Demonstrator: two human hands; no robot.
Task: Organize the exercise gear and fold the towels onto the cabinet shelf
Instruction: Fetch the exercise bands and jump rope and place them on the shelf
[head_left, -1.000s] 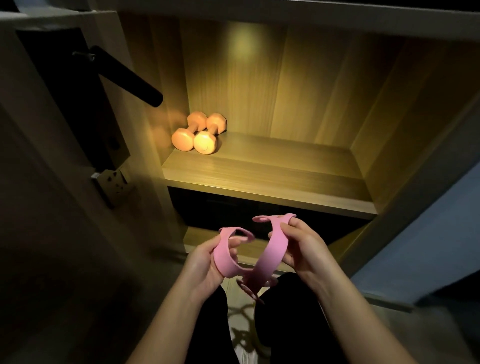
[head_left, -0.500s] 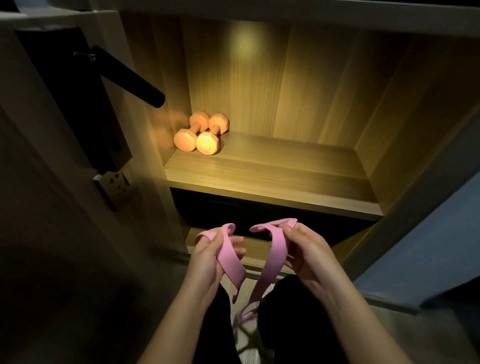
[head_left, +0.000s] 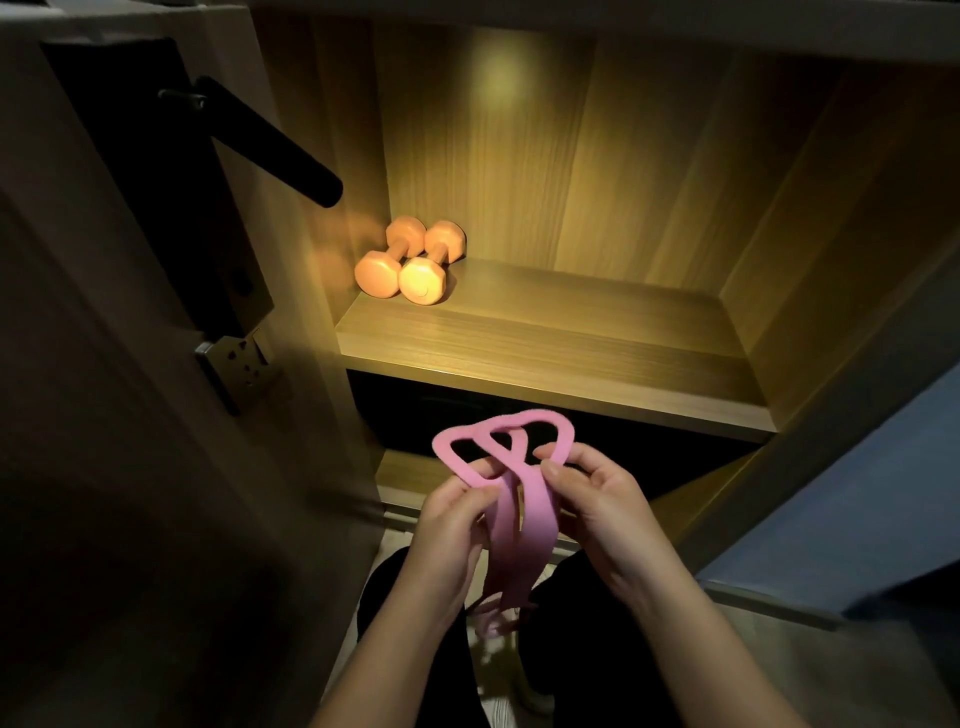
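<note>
Our left hand (head_left: 449, 525) and right hand (head_left: 597, 499) raised before the shelf (head_left: 545, 338), both grips pinched on a pink band (head_left: 519, 499), dumbbells (head_left: 410, 265) behind

- The left hand (head_left: 452, 525) and the right hand (head_left: 597, 499) are bare, with short, plain fingernails. One thumbnail shows clearly on the right hand.
- The left forearm (head_left: 384, 660) and the right forearm (head_left: 691, 639) are uncovered all the way to the lower edge of the view.
- Black trousers (head_left: 582, 654) cover both legs. The cloth is plain and dark, and the dim light hides its folds and seams.
</note>
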